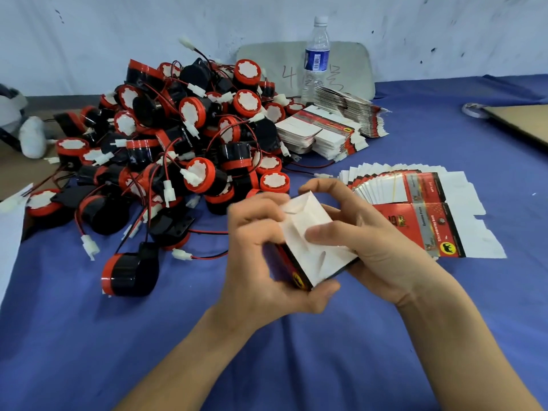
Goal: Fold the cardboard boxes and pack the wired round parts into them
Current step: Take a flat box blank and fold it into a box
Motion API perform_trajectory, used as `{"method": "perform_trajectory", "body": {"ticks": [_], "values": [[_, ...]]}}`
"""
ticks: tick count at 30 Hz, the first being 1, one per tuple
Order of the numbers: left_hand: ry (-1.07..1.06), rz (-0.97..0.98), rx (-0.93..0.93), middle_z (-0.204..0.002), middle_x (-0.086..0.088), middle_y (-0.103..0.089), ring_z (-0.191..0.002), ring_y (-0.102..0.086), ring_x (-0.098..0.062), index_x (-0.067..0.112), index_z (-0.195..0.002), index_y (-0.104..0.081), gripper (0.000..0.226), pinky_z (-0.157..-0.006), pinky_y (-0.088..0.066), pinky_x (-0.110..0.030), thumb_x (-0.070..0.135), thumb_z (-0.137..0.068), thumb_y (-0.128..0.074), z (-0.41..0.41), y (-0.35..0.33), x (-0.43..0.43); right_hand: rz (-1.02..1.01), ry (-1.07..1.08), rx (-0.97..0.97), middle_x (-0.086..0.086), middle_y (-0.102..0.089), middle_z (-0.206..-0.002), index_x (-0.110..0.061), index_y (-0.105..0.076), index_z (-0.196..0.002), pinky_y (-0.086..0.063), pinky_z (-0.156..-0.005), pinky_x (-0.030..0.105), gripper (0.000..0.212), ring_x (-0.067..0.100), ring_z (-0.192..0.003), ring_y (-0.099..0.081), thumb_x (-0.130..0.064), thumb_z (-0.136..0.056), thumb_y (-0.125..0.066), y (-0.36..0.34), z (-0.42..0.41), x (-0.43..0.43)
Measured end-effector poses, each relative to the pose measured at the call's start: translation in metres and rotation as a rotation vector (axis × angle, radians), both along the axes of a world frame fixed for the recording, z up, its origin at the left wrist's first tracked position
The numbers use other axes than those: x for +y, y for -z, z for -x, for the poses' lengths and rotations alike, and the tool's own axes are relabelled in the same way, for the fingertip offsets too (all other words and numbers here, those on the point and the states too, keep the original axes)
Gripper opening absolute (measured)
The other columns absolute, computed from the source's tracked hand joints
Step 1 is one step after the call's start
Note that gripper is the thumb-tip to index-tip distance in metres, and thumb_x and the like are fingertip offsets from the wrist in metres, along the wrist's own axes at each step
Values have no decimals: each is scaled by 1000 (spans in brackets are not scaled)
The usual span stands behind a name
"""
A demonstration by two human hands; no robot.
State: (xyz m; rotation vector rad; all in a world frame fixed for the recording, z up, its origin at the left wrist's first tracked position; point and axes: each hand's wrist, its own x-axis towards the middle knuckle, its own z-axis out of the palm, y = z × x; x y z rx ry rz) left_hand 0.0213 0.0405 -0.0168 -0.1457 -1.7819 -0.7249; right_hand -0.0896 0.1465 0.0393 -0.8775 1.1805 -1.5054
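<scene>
Both hands clasp one small cardboard box [305, 256] just above the blue cloth [296, 366]. The left hand [258, 256] curls round its dark printed side, and the right hand [373, 238] cups the other side, thumb resting on a white end flap. That flapped end faces up towards the person. A lone round part [130, 274] lies to the left, nearer the left hand, with the tangled pile of wired parts [166, 149] beyond it. Fanned flat box blanks [415, 209] lie just right of the hands, with more stacks [326, 134] behind. Farthest back, a water bottle [316, 57] stands before the scuffed white wall [118, 25].
</scene>
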Motion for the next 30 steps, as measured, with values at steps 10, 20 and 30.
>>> {"method": "perform_trajectory", "body": {"ticks": [10,20,30], "values": [[-128,-4,-399,-136,-5,-38,-129,-41,-17,13,-136,-34,90,-102,-42,-26,51,-66,-75,-8,-2,-2,60,102,77,2,-70,-97,-30,-55,-114,-54,-63,28,48,17,-82,-68,-8,-73,-67,9,-2,-1],[-163,92,-406,-135,-2,-37,-127,-41,-13,16,-133,-36,84,-94,-49,-43,48,-66,-75,-7,-3,2,100,157,294,11,-64,-99,-27,-53,-119,-54,-67,38,47,20,-82,-62,-2,-79,-54,20,-8,-3],[-175,99,-412,-134,-4,-36,-127,-42,-16,15,-135,-34,86,-96,-48,-38,46,-67,-76,-8,-3,2,142,164,367,-2,-61,-97,-20,-47,-127,-51,-70,24,51,11,-85,-58,14,-89,-47,24,-12,-4]]}}
